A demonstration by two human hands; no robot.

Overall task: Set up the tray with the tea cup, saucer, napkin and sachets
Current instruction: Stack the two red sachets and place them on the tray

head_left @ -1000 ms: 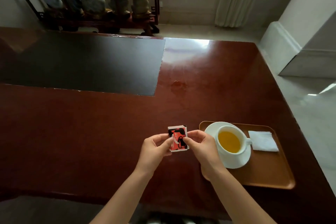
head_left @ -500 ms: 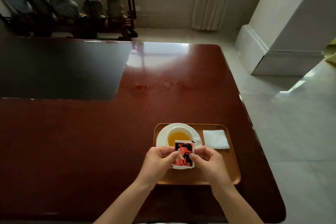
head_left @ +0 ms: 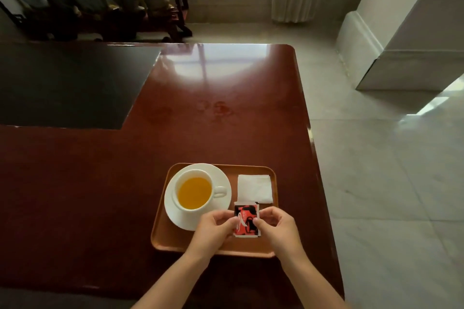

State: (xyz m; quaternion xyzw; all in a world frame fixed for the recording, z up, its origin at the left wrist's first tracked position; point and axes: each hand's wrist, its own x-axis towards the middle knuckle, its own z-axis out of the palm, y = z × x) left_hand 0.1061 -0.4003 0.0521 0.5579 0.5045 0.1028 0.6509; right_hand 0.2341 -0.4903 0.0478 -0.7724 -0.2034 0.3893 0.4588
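Observation:
An orange-brown tray [head_left: 173, 242] lies near the front right of the dark red table. On its left part a white saucer [head_left: 221, 178] carries a white tea cup [head_left: 193, 192] filled with yellow tea, handle pointing right. A folded white napkin [head_left: 254, 188] lies at the tray's back right. A small stack of red, black and white sachets [head_left: 246, 219] is pinched from both sides by my left hand [head_left: 213, 229] and my right hand [head_left: 277, 227], low over the tray just in front of the napkin. Whether the sachets touch the tray is unclear.
The table [head_left: 100, 183] has a black inlay [head_left: 65, 85] at the back left and a rounded right edge [head_left: 311, 133] beside a pale tiled floor. A dark shelf with ornaments [head_left: 100, 0] stands behind the table. A white pillar base [head_left: 376, 40] is at the far right.
Both hands have carried the sachets from left of the tray, over the cup, to the tray's right part below the napkin. The view has swung right.

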